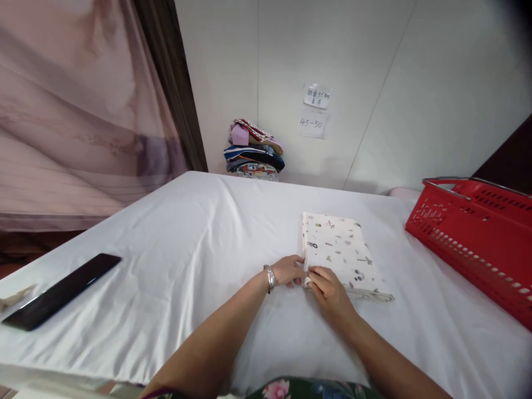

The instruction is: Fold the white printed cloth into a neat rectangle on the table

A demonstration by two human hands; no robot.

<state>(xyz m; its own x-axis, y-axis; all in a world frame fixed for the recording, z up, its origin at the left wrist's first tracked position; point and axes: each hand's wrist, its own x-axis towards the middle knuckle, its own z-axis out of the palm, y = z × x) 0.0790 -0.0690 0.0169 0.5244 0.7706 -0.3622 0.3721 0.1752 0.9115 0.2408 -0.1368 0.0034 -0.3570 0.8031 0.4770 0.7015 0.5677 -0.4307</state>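
Observation:
A folded white cloth [338,244] printed with small plants and figures lies flat on the white-covered table, right of the middle. At its near left corner my right hand [330,289] is closed, thumb and fingers pinching the layered edge. My left hand [287,270], with a silver bracelet at the wrist, meets the same corner from the left. Its fingers are bent around the edge of the cloth, close to the right fingertips. The exact grip of the left fingertips is partly hidden.
A red plastic basket [477,238] with a metal handle stands at the right. On the left lies a dark flat slab [62,291] beside a small beige item [14,299]. Folded fabrics [254,149] are stacked beyond the far edge, near the wall. A pink curtain [83,111] hangs at left.

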